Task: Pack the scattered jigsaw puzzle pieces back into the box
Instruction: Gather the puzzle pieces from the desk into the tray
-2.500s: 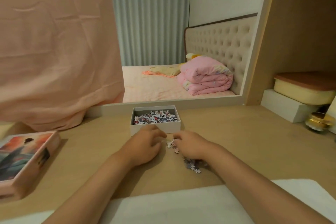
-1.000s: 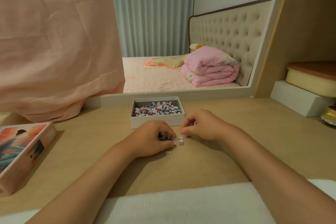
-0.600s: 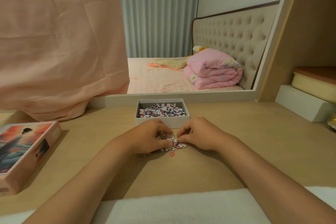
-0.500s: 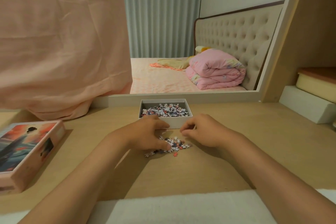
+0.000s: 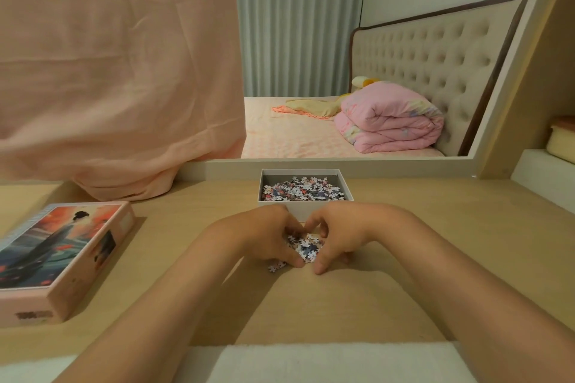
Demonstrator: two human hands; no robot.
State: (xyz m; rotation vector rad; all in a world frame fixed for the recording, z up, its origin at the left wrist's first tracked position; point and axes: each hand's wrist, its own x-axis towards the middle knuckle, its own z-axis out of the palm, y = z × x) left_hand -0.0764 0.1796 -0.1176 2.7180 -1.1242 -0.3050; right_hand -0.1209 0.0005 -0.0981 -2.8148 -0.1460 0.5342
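A light wooden worktop (image 5: 435, 242) is seen, with an open grey box (image 5: 348, 188) set at the middle of its far edge and partly filled with packed pieces (image 5: 303, 191). Just before the box, a heap of puzzle pieces (image 5: 306, 247) is cupped between the left hand (image 5: 267, 239) and the right hand (image 5: 339, 233), the fingers of both curled round it. A pictured lid (image 5: 62, 255) is laid at the left edge, and a white cloth (image 5: 326, 364) along the near edge. Behind the far edge a pale frame (image 5: 342, 163) is half draped by a peach sheet (image 5: 118, 71); within it a tufted headboard (image 5: 435, 56), a folded pink quilt (image 5: 392, 124) and a pleated curtain (image 5: 295, 25) are shown.
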